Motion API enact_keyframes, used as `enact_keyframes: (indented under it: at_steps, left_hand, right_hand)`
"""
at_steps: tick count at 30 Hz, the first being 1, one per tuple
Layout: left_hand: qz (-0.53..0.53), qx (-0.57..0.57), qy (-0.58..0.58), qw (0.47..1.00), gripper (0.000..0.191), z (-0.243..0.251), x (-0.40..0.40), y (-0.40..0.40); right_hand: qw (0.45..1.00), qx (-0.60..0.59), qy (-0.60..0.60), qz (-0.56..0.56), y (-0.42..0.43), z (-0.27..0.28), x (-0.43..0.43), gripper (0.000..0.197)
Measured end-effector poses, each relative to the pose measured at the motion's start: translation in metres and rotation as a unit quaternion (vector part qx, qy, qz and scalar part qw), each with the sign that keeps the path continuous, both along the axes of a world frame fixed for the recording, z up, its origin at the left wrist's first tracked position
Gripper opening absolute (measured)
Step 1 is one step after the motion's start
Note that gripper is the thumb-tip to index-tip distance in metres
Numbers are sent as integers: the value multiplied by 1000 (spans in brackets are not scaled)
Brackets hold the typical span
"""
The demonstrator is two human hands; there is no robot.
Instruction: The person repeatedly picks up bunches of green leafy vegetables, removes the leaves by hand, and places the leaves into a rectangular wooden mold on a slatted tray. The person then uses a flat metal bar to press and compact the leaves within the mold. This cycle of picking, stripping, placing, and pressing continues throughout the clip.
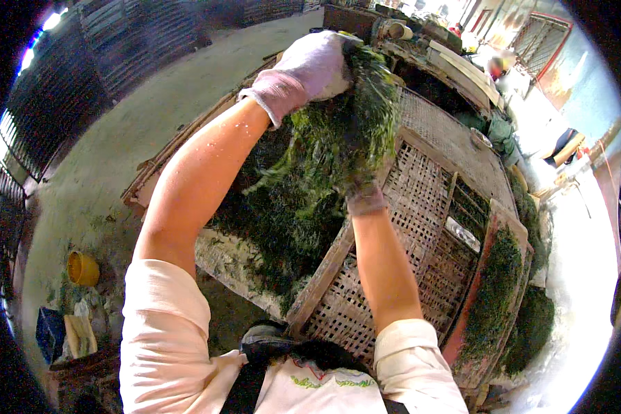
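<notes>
My left hand (318,64), in a pale work glove, grips a clump of shredded green leaves (378,98) at the far side. The clump hangs below it, blurred by motion. My right hand (361,183), in a dark-stained glove, is at the near end of the clump; leaves and blur hide its fingers. Under both hands lies a heap of dark green leaves (295,243). A woven bamboo-lattice panel in a wooden frame (414,181) slopes down to the right of the heap, beneath my right forearm.
At right, a wooden-edged tray (447,352) bears more leaves, with a leaf pile (530,326) beside it. A yellow bucket (83,269) and a dark blue crate (50,334) are on the floor at left. A person (499,70) is at the far right.
</notes>
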State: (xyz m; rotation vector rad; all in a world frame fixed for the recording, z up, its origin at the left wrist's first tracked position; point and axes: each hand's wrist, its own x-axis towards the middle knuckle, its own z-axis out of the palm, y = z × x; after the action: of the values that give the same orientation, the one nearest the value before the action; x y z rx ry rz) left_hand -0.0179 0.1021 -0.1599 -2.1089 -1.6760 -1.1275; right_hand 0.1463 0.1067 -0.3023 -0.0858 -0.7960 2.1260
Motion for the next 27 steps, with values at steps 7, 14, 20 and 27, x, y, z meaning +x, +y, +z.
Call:
enact_keyframes:
  at_steps: [7, 14, 20, 27]
  left_hand:
    - [74, -187, -81, 976, 30, -59, -65, 62]
    - [-34, -334, -50, 941, 45, -81, -50, 13]
    - [9, 233, -49, 971, 42, -98, 4, -87]
    - [102, 17, 44, 994, 38, -131, 41, -73]
  right_hand:
    - [957, 106, -269, 17, 55, -54, 3, 32]
    - [883, 77, -462, 37, 14, -68, 10, 23]
    - [929, 165, -323, 72, -13, 69, 3, 19]
    - [905, 133, -378, 140, -48, 78, -8, 18]
